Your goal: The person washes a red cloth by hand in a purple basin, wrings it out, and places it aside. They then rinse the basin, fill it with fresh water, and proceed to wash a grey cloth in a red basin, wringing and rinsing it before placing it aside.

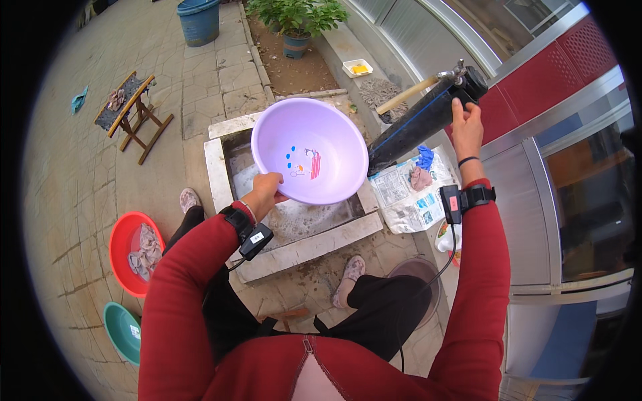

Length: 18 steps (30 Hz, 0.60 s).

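My left hand grips the near rim of a lilac plastic basin with a cartoon print inside. The basin is tilted above a low basin with a pale stone rim, where foamy water shows. My right hand is at the top of a thick black pipe, with thumb and fingers apart; whether it touches the pipe cannot be told. Just beyond that hand sits a metal tap, from which a pale yellowish tube extends. No water is seen running from the tube.
Left of me are a red basin with wet cloths and a green basin. A folding stool stands farther off. Right of the wash basin lies a printed sack with a pink cloth and blue glove. A mop head lies behind the pipe.
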Available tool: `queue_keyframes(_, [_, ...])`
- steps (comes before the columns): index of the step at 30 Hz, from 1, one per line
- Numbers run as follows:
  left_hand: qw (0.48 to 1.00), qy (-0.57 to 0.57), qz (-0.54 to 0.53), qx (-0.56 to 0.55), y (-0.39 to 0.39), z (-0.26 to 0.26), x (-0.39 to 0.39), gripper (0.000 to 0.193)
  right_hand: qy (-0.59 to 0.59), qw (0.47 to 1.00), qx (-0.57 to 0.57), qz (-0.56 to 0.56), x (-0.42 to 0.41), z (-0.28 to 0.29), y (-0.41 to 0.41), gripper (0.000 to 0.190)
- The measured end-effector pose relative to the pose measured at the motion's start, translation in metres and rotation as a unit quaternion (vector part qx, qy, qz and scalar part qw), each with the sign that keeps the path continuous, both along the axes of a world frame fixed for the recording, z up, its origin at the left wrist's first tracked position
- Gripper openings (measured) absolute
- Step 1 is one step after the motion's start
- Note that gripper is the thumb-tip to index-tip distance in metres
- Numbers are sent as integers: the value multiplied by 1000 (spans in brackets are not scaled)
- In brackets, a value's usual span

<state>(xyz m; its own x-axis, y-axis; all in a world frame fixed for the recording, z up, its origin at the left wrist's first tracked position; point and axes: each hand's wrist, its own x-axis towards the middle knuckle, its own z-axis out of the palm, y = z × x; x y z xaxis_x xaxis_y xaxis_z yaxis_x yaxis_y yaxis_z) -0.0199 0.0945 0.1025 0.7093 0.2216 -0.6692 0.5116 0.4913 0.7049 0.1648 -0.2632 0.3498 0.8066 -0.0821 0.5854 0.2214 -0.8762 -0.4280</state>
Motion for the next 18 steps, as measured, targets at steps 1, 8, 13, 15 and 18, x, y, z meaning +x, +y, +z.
queue_keyframes(1, [1000,-12,7,-12,-1,8,3,40,32,999,14,-32,15,24,4,76])
queue_keyframes(8, [998,-50,43,-9,-38,30,33,40,135,984,-108,-49,88,84,45,88])
queue_keyframes(13, [999,-46,9,-22,-44,29,39,41,74,978,-187,-56,111,83,33,71])
queue_keyframes(15, [999,-42,-6,-28,-44,27,38,41,136,990,-32,10,109,81,27,55])
queue_keyframes(18, [999,-33,-14,-38,-45,27,37,41,161,961,201,101,98,76,19,38])
